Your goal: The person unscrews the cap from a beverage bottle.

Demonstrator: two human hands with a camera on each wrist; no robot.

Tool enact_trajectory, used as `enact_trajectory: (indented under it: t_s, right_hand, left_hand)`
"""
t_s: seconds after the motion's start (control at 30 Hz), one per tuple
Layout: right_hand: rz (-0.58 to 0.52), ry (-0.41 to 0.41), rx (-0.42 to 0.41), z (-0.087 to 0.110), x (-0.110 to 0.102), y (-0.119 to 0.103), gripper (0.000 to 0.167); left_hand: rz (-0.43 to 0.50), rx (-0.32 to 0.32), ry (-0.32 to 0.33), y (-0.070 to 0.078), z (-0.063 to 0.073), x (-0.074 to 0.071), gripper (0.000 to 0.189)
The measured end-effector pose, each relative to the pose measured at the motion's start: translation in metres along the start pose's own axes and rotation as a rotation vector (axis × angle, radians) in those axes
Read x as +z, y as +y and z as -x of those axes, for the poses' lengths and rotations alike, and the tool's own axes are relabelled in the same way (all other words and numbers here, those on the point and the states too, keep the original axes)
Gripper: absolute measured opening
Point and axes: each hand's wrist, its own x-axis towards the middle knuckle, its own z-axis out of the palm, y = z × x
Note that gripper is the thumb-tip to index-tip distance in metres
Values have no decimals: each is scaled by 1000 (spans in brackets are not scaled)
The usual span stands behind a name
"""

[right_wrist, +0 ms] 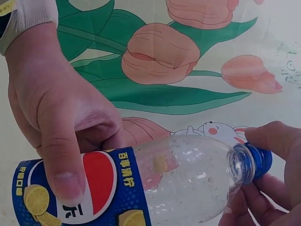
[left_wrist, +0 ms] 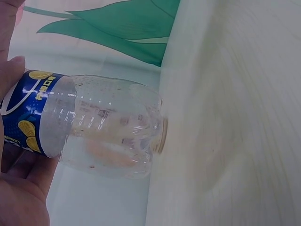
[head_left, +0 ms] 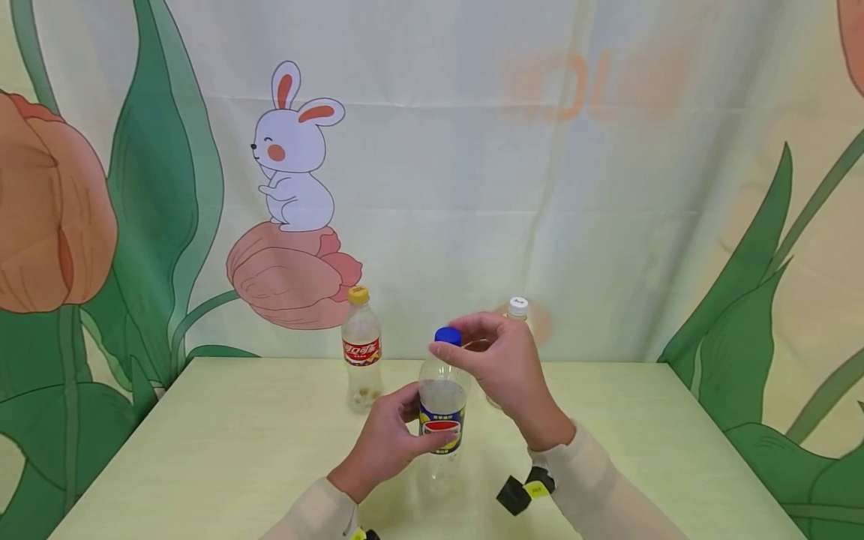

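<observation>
A clear plastic Pepsi bottle (head_left: 444, 390) with a blue lemon-print label stands upright in front of me. My left hand (head_left: 388, 435) grips it round the label, thumb across the front in the right wrist view. Up at the neck, my right hand (head_left: 499, 360) pinches the blue cap (head_left: 448, 336) between thumb and fingers. The cap (right_wrist: 258, 161) sits at the bottle mouth, with a clear ring of neck showing below it. In the left wrist view the bottle's lower part (left_wrist: 113, 125) is see-through, its base close to the tabletop (left_wrist: 225, 117).
Behind to the left stands a Coca-Cola bottle (head_left: 361, 352) with a yellow cap and small pale pieces at its bottom. A white-capped bottle (head_left: 518, 307) is partly hidden behind my right hand. A printed curtain (head_left: 432, 187) hangs along the back edge of the pale table (head_left: 236, 450).
</observation>
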Motion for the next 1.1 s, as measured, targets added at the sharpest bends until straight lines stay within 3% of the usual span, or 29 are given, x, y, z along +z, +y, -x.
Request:
enact_trajectory:
  t_s: [0.43, 0.83, 1.1]
  right_hand:
    - [-163, -183, -21, -10, -6, 12, 31]
    - [-174, -224, -19, -10, -8, 11, 34]
    - [-162, -201, -47, -11, -10, 8, 35]
  left_hand:
    - [12, -19, -22, -3, -3, -2, 66]
    - [-1, -34, -24, -3, -3, -3, 66]
    - [4, -22, -6, -6, -6, -2, 61]
